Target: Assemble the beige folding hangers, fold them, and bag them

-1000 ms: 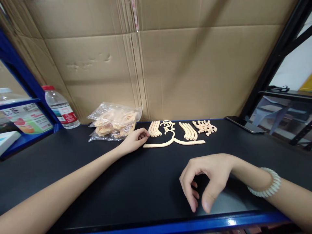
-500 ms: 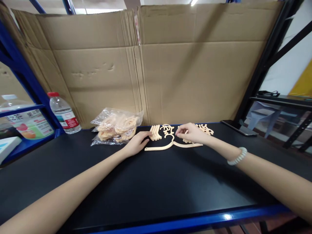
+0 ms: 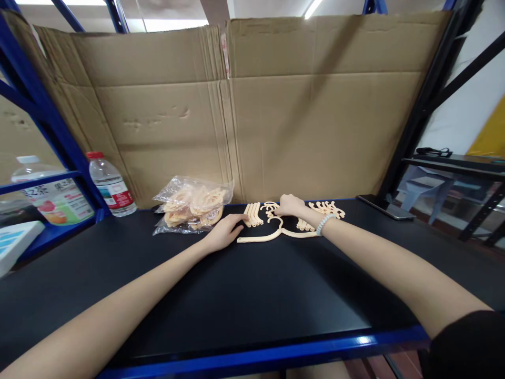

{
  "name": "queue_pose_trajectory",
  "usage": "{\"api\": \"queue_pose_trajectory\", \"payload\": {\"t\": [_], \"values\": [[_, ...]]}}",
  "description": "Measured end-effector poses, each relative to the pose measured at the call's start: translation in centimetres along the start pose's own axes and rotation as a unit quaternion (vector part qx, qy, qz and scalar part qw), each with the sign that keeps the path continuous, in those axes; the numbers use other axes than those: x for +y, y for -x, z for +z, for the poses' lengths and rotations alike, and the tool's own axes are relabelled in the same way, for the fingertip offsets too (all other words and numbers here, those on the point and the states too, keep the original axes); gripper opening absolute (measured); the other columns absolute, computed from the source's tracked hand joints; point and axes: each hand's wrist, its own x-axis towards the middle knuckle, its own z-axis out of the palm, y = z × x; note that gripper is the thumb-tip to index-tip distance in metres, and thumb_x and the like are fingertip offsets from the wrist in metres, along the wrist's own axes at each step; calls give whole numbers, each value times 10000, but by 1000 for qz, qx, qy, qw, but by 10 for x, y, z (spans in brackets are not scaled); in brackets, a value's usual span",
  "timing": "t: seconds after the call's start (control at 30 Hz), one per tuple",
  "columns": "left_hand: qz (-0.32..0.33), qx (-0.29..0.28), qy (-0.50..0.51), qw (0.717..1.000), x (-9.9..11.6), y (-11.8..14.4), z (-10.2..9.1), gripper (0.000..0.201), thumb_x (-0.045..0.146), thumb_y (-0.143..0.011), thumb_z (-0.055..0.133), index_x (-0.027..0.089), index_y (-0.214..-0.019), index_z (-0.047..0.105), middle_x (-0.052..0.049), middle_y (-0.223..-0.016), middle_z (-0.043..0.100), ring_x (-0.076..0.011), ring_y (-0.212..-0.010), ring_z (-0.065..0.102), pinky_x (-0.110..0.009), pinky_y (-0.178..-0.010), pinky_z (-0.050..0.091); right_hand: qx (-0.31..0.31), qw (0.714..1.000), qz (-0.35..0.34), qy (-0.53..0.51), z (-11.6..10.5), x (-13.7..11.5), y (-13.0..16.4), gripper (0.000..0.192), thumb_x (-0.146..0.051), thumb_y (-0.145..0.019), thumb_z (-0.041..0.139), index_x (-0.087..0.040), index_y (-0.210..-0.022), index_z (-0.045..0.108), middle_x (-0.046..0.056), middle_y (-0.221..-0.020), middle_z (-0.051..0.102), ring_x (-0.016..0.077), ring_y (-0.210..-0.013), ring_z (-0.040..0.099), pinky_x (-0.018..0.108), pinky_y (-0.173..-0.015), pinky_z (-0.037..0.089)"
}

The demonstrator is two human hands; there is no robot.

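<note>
Head view: left hand (image 3: 223, 235) is resting flat, steadying hanger piece (image 3: 272, 236); right hand (image 3: 290, 205) is curling over hooks (image 3: 270, 209) at 12 o'clock, grip hidden.

The right hand (image 3: 290, 205) hides its fingertips and part of the small curved pieces (image 3: 271, 208).

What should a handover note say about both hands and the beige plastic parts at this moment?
Left hand: flat on the black table, fingertips at the left end of the hanger bar, holding nothing.
Right hand: reached over the hook pieces; grip hidden.
Sorted in rows: curved rods, small clips.
Bag of parts lies unopened-looking at left.
Done: one hanger bar laid out. Left: nothing attached to it yet.
</note>
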Motion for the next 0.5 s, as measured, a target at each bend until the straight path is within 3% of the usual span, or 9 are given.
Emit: {"api": "queue_pose_trajectory", "payload": {"t": [0.07,0.17,0.27,0.4,0.5], "values": [[4,1,3,1000,2,0,0,257,137,-848,451,176,-1068,578,-92,-1107,653,-229,-1069,588,-447,-973,446,-9,1000,12,-25,2,1,-4,288,-204,-605,720,-94,-869,687,202,-956,679,308,-915,640,325,-685,473],[13,3,5,1000,4,-1,-1,225,115,-841,450,179,-1008,586,-86,-1070,635,-221,-1050,575,-430,-964,447,-22,996,21,-89,0,6,-9,140,-190,-621,704,-96,-706,645,153,-726,651,254,-748,635,295,-590,444],[17,7,2,1000,4,-1,0,211,117,-848,444,177,-975,601,-89,-1056,594,-217,-1047,557,-415,-969,438,-41,981,23,-189,-7,15,-7,165,-226,-689,665,-145,-602,550,45,-521,518,145,-529,520,259,-476,376],[14,11,-4,1000,3,-1,1,194,137,-862,445,165,-930,625,-95,-1021,545,-218,-1032,546,-400,-976,430,-81,933,-1,-351,-18,29,8,245,-289,-802,552,-200,-615,420,-51,-499,367,59,-415,286,217,-386,252],[11,15,-3,1000,3,-1,1,169,152,-861,471,181,-906,632,-78,-1002,533,-214,-1027,542,-381,-972,434,-123,887,-14,-445,-21,39,32,242,-298,-832,475,-208,-639,360,-67,-539,324,48,-418,222,201,-377,195]]}}
